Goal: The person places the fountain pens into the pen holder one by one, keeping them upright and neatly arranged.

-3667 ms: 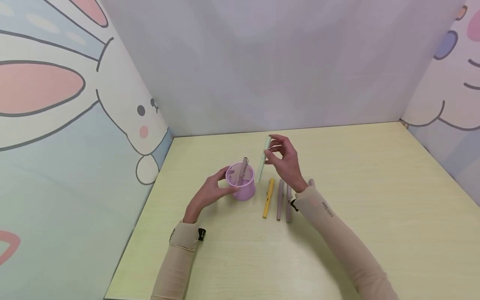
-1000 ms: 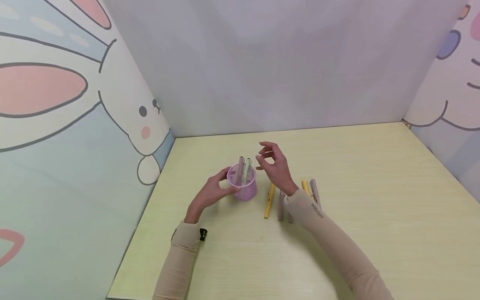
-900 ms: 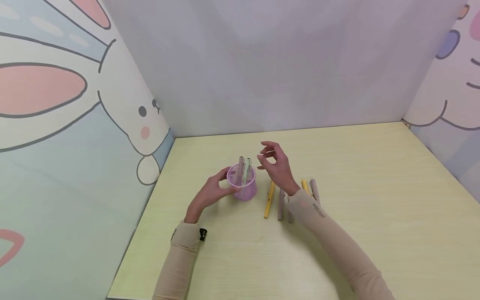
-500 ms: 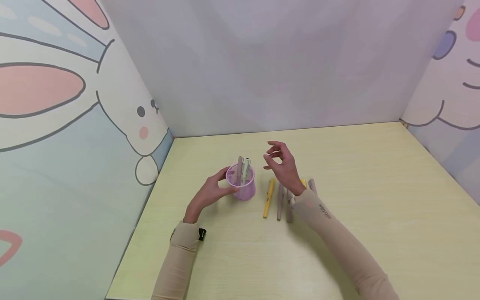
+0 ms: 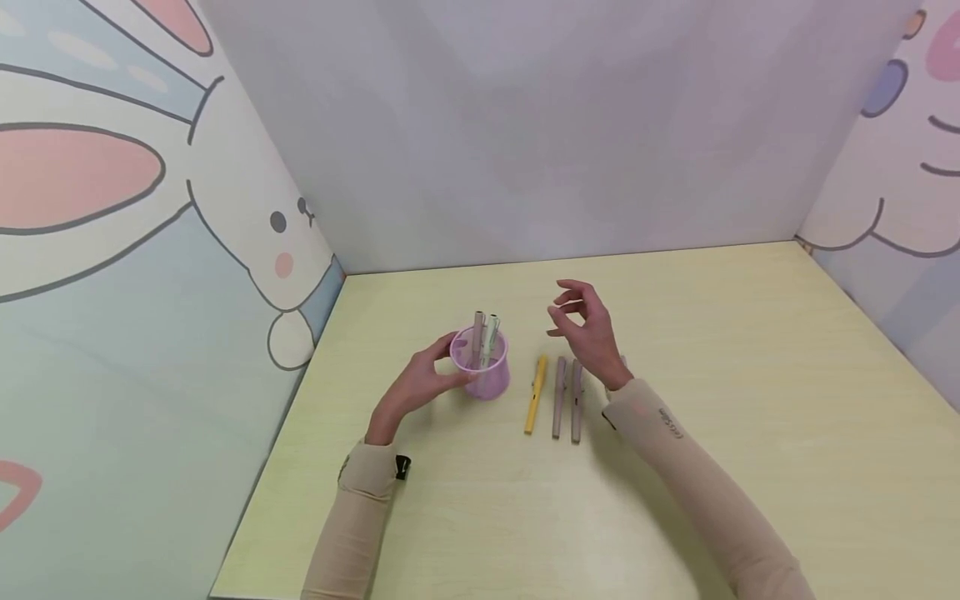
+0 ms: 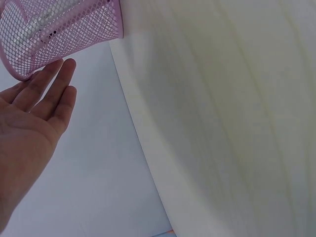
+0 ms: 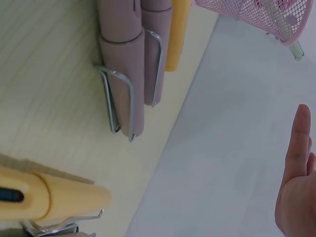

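My left hand [image 5: 416, 387] holds a pink mesh pen cup [image 5: 491, 385] from the left, thumb on the near side and fingers behind. In the left wrist view, its fingers lie against the cup [image 6: 86, 32] near the rim. A mauve pen [image 5: 477, 335] and a pale green pen [image 5: 490, 337] stand in the cup. Nothing is in my right hand [image 5: 592, 337], raised right of the cup with fingers loosely bent. Below it lie a yellow pen [image 5: 535, 398] and two mauve pens [image 5: 559, 400], side by side. The right wrist view shows another yellow pen [image 7: 74, 197], mostly hidden by my arm in the head view.
The pale wooden table [image 5: 480, 517] meets a plain grey-white wall [image 5: 525, 150] at the back. Cartoon-printed panels [image 5: 90, 375] stand at the left and right. A bit of another mauve pen [image 5: 623, 361] shows beside my right wrist.
The pale green pen has gone from my right hand into the cup. My emptied right hand has since drawn away to the right. My left hand has stayed on the cup.
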The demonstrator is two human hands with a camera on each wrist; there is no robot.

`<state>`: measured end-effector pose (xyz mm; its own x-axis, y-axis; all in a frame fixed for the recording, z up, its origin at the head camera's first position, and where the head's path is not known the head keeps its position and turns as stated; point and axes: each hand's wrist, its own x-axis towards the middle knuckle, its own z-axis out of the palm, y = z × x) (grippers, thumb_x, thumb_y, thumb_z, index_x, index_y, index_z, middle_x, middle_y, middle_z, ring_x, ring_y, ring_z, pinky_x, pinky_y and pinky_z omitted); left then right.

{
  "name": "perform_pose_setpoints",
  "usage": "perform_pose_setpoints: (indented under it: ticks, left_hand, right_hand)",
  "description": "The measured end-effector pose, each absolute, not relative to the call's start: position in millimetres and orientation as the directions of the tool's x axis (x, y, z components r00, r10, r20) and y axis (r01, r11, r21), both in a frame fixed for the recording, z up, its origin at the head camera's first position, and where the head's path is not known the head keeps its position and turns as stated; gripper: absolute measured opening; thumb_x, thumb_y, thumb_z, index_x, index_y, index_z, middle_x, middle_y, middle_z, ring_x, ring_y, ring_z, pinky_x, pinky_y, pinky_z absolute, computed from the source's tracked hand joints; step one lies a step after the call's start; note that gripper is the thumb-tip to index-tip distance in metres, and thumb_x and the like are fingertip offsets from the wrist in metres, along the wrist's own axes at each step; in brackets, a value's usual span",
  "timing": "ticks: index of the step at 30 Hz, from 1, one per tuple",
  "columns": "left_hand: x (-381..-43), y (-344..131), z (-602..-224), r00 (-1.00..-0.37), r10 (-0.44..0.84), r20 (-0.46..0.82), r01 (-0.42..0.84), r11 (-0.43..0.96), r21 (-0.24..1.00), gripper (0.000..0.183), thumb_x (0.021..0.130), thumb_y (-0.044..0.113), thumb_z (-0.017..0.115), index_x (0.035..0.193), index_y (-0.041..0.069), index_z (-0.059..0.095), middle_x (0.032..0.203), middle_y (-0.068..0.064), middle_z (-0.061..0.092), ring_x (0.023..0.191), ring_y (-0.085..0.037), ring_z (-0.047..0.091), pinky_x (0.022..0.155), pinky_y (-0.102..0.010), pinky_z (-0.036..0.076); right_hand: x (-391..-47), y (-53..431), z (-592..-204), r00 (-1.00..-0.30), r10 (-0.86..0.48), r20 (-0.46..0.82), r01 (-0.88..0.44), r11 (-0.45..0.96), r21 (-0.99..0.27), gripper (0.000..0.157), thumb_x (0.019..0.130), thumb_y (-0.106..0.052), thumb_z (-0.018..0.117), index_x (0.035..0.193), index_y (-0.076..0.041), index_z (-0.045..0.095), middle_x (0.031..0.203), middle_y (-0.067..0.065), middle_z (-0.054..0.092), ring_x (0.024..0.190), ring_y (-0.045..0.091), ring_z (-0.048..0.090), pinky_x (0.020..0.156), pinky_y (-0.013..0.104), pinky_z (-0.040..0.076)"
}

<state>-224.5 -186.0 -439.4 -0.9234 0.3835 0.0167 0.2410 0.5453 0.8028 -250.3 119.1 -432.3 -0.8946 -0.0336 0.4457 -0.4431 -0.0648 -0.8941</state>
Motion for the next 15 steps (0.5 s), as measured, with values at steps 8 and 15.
perform_pose_setpoints:
  ticks: [8,15]
  left_hand:
    - [-225,-187,-441,-0.923,0.385,0.018,0.243,0.546,0.802,0.082,0.091,0.039,0.078,0.159,0.011,0.04,0.152,-0.013,0.053,0.139,-0.034,0.048,0.11,-0.061,0.039]
    - [-226,-186,-439,-0.921,0.389,0.021,0.245,0.536,0.808,0.082,0.091,0.04,0.078,0.159,0.012,0.041,0.151,-0.012,0.053,0.139,-0.035,0.048,0.109,-0.062,0.039]
  right_hand:
    - [-247,133,-435,-0.913,-0.024,0.406,-0.405,-0.037,-0.913,0.043,0.1,0.005,0.061,0.141,0.008,0.048,0.115,0.03,0.05,0.094,0.02,0.057,0.067,0.034,0.061]
    - [-246,144,-437,-0.918,-0.015,0.395,-0.395,-0.005,-0.918,0.043,0.101,0.003,0.061,0.141,0.008,0.047,0.116,0.029,0.051,0.094,0.018,0.058,0.069,0.043,0.062]
